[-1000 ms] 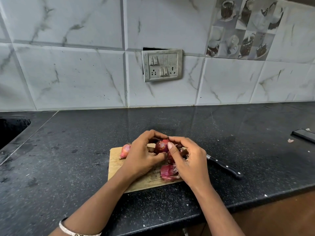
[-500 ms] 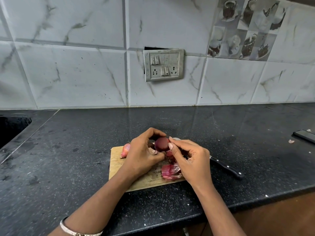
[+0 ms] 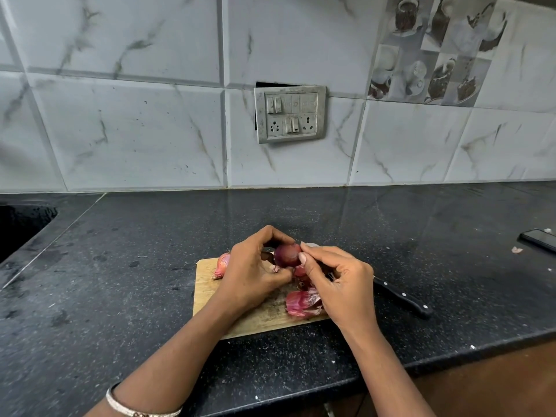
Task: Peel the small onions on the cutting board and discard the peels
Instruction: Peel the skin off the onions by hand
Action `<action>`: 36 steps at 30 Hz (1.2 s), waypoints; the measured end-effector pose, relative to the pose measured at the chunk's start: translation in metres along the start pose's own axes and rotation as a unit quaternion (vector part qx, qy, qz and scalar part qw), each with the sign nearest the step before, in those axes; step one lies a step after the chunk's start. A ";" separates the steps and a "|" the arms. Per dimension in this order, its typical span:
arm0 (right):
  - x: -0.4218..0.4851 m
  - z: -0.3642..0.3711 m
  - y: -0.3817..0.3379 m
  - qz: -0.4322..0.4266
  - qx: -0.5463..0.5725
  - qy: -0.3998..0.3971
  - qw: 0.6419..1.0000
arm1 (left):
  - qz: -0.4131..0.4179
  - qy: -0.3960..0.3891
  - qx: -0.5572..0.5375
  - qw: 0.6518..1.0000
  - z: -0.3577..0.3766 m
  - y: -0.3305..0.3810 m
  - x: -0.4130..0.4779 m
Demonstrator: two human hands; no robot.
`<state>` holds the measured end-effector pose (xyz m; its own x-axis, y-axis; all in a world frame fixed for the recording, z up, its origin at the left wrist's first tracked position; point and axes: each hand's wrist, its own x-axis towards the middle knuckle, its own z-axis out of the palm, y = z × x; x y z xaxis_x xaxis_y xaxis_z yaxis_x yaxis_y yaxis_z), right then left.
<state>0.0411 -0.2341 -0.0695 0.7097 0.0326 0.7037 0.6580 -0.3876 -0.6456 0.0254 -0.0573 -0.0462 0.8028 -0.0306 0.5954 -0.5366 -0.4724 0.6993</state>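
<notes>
A small purple onion (image 3: 287, 255) is held just above the wooden cutting board (image 3: 207, 284). My left hand (image 3: 252, 275) grips it with thumb below and fingers curled over the top. My right hand (image 3: 340, 284) pinches at the onion's right side with thumb and forefinger. A pile of pink peels (image 3: 302, 303) lies on the board under my right hand. An unpeeled pink onion (image 3: 222, 264) rests at the board's far left corner. Another reddish onion piece (image 3: 301, 272) shows between my hands, mostly hidden.
A black-handled knife (image 3: 403, 297) lies on the black counter right of the board, its blade behind my right hand. A dark phone (image 3: 538, 239) and a peel scrap (image 3: 517, 250) sit far right. A sink (image 3: 18, 227) opens at the left. The counter edge runs near me.
The onion has been turned in my left hand and now shows a smoother purple surface. My right thumb and forefinger shifted slightly along its right side. Both hands stay above the board.
</notes>
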 end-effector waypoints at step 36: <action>0.002 0.001 -0.007 -0.018 -0.143 0.079 0.986 | 0.012 -0.046 -0.005 0.999 0.004 0.000 0.000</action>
<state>0.0385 -0.2309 -0.0638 0.6247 -0.0837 0.7764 0.5685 -0.6329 -0.5256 0.0267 -0.0604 -0.0477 0.8103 -0.1221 0.5732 -0.5576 -0.4616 0.6899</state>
